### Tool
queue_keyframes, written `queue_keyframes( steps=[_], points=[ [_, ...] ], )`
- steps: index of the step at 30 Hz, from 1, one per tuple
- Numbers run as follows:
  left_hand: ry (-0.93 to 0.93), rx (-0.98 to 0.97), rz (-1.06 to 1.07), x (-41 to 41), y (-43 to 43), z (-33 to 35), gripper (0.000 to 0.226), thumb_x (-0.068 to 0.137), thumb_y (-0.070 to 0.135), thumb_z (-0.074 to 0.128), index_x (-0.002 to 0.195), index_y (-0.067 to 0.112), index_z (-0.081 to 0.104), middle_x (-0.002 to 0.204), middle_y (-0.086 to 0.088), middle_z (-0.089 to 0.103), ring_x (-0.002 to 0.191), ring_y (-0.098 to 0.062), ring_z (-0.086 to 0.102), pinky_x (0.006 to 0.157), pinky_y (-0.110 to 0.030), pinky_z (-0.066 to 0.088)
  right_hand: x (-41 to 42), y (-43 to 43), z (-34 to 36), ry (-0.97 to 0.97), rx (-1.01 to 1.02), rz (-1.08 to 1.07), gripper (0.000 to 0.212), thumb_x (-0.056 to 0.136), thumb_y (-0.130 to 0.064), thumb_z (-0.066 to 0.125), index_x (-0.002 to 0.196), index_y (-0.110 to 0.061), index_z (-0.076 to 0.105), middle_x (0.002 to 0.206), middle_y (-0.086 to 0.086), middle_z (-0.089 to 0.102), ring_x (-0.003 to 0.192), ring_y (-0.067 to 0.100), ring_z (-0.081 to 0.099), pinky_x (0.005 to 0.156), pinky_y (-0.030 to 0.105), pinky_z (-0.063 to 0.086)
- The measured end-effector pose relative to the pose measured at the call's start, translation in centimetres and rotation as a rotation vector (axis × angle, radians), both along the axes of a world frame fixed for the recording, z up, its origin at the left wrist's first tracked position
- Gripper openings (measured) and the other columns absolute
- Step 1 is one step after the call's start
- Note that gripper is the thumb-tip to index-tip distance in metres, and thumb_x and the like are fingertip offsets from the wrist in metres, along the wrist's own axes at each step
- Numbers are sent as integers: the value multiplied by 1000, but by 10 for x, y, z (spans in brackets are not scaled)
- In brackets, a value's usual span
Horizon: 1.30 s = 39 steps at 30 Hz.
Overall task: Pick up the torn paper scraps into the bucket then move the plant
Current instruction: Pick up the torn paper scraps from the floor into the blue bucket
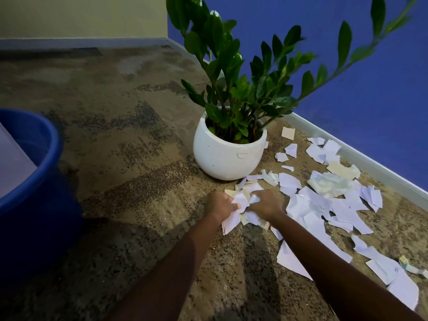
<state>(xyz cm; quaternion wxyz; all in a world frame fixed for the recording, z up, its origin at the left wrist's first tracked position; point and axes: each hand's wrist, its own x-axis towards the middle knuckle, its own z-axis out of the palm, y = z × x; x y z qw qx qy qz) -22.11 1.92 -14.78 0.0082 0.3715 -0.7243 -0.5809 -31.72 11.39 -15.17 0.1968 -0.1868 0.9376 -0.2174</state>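
Scraps (240, 201) gripped: L hand (218, 206), R hand (266, 205).

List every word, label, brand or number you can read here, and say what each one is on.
Round badge on the front of the white pot: short raised lettering, too blurred to read.
Paper scraps on the carpet and in the hands: no readable print; any marks are too small to make out.
Blue bucket: no text shows on the part in view.
Nothing else carries writing.
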Motion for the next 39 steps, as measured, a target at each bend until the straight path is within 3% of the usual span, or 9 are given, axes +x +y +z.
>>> queue_keyframes(
  steps=[3, 6, 10, 15, 20, 24, 29, 34, 39],
  points=[
    [-4, 122, 76, 0, 4, -4, 10, 87, 8, 66, 88, -1, 62, 97, -16, 60, 85, -16, 48, 72, -27, 40, 9, 3, 0, -69, -93, -6, 60, 76, -23, 75, 129, -5, 52, 138, 13, 49, 125, 27, 45, 86, 28, 36],
    [-19, 188, 155, 11, 2, -3, 40, 86, 8, 67, 121, -10, 57, 126, -21, 61, 108, -25, 60, 88, -34, 48, 14, 6, 4, -140, -207, -48, 56, 76, -21, 75, 125, -3, 53, 129, 11, 55, 116, 26, 51, 87, 32, 40],
    [-14, 163, 209, 24, -13, 6, 45, 83, 8, 70, 123, -8, 57, 127, -21, 61, 118, -31, 58, 95, -36, 48, 19, 8, 21, -304, -402, -146, 41, 73, -10, 77, 110, -3, 61, 92, -3, 61, 85, 14, 56, 57, 16, 43],
    [-26, 34, 188, 34, -34, 34, 44, 80, 9, 74, 118, -8, 60, 125, -20, 63, 117, -30, 59, 98, -35, 47, 23, -1, 50, -351, -550, -200, 39, 73, -4, 76, 109, -1, 62, 104, 11, 67, 86, 21, 63, 74, 22, 52],
    [-67, -244, 73, 50, -59, 71, 36, 82, 16, 71, 109, -6, 67, 118, -21, 67, 113, -33, 62, 94, -36, 48, 38, -20, 82, -302, -592, -161, 49, 73, -8, 76, 117, -2, 55, 123, 14, 58, 113, 29, 54, 90, 36, 45],
    [-60, -390, 54, 68, -76, 102, 32, 83, 22, 69, 104, -2, 70, 111, -20, 70, 108, -33, 65, 88, -35, 51, 58, -40, 111, -255, -665, -90, 41, 75, -9, 75, 111, -5, 56, 109, 7, 59, 99, 23, 54, 79, 32, 44],
    [50, -485, 177, 91, -88, 141, 38, 82, 15, 72, 116, 0, 67, 119, -17, 68, 111, -30, 63, 92, -36, 50, 96, -77, 140, -163, -740, 19, 32, 81, -11, 69, 109, -7, 53, 115, 14, 60, 93, 19, 53, 69, 27, 42],
    [110, -622, 328, 131, -110, 178, 32, 86, 16, 67, 118, 12, 66, 120, -10, 68, 111, -28, 62, 92, -34, 49, 139, -116, 169, -135, -846, 9, 46, 83, -11, 67, 125, -2, 50, 126, 17, 59, 110, 27, 58, 87, 33, 48],
    [153, -719, 493, 182, -136, 212, 26, 90, 16, 61, 116, 15, 63, 116, -11, 66, 110, -30, 60, 89, -34, 47, 188, -152, 197, -129, -991, 94, 38, 83, -10, 67, 118, -2, 54, 118, 16, 63, 98, 19, 60, 75, 26, 46]
  ],
)
